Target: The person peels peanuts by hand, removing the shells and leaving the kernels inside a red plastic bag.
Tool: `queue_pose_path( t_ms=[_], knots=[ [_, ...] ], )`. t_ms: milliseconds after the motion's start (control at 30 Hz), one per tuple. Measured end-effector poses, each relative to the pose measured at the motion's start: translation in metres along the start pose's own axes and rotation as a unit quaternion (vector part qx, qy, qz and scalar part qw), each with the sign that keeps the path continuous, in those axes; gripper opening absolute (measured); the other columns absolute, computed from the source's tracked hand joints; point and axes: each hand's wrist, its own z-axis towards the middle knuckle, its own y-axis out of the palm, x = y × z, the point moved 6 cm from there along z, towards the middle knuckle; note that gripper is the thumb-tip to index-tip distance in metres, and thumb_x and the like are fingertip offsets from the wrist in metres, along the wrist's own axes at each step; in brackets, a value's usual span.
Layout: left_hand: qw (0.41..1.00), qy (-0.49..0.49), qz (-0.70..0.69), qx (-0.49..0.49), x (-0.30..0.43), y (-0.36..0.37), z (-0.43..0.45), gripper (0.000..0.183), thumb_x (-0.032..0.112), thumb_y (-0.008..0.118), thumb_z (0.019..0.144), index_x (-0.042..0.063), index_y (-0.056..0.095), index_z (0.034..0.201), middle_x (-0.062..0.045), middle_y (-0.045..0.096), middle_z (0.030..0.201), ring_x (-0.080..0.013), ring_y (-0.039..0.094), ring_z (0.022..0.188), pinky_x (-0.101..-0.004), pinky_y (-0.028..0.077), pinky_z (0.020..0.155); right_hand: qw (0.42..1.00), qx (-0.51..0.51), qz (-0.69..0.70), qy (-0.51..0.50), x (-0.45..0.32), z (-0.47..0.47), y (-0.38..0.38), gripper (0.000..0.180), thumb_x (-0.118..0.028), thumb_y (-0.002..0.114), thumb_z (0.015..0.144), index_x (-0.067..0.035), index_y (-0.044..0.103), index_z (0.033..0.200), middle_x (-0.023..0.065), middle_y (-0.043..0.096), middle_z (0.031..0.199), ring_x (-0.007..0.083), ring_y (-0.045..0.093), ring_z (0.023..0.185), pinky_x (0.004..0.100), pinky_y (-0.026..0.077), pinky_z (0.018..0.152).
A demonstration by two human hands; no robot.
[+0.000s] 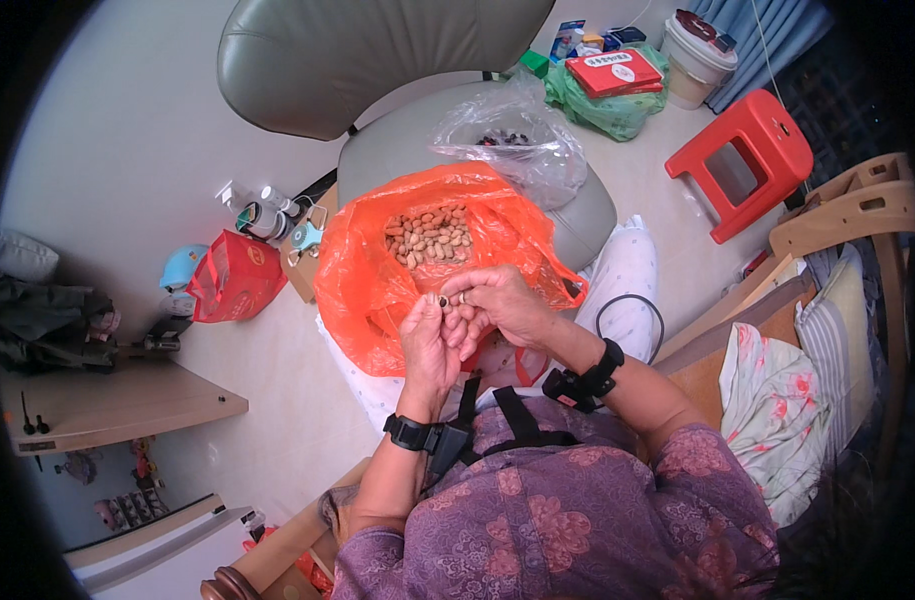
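Observation:
My left hand (432,336) and my right hand (506,306) meet over the near edge of an orange plastic bag (367,255). Between the fingertips of my left hand is a small opened peanut shell (443,301) with something dark inside. The thumb and fingers of my right hand pinch a small pale piece, perhaps of shell, right beside it. Unshelled peanuts (429,236) lie in a heap inside the orange bag. Behind it, a clear plastic bag (555,169) holds dark kernels (504,139) on the seat of a grey chair.
The grey chair (382,60) stands ahead, with a red plastic stool (742,165) to the right. A red bag (236,277) sits on the floor at left, near a wooden tabletop (142,397). Floral cloth (776,420) lies at right. A green bag (615,112) bears red boxes.

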Motion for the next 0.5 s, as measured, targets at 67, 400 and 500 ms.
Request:
queue_pose_path(
  t_ms=[67, 400, 500],
  knots=[
    [1.000, -0.007, -0.001, 0.002, -0.002, -0.004, 0.002, 0.021, 0.022, 0.043, 0.092, 0.002, 0.046, 0.087, -0.006, 0.047, 0.068, -0.0092, 0.040, 0.046, -0.0217, 0.036, 0.034, 1.000, 0.002, -0.023, 0.002, -0.001, 0.000, 0.000, 0.022, 0.000, 0.042, 0.085, 0.011, 0.052, 0.101, 0.0092, 0.055, 0.070, 0.0163, 0.061, 0.056, 0.0229, 0.053, 0.047],
    [1.000, -0.009, 0.010, -0.005, -0.008, -0.008, 0.004, 0.020, 0.021, 0.041, 0.093, 0.004, 0.047, 0.087, -0.005, 0.050, 0.068, -0.0105, 0.043, 0.046, -0.0231, 0.037, 0.033, 0.797, 0.046, -0.486, -0.356, -0.026, -0.013, 0.014, 0.009, -0.002, 0.053, 0.075, 0.005, 0.057, 0.080, 0.0140, 0.055, 0.072, 0.0256, 0.059, 0.063, 0.0300, 0.049, 0.050],
    [0.999, -0.029, 0.019, 0.037, -0.008, -0.010, 0.003, 0.020, 0.021, 0.039, 0.094, 0.004, 0.048, 0.085, -0.005, 0.049, 0.065, -0.0116, 0.044, 0.045, -0.0239, 0.037, 0.034, 0.679, -0.016, -0.605, -0.414, -0.020, -0.023, 0.028, 0.021, 0.002, 0.056, 0.072, 0.004, 0.058, 0.093, 0.0145, 0.054, 0.077, 0.0274, 0.058, 0.067, 0.0334, 0.047, 0.056]
  ],
)
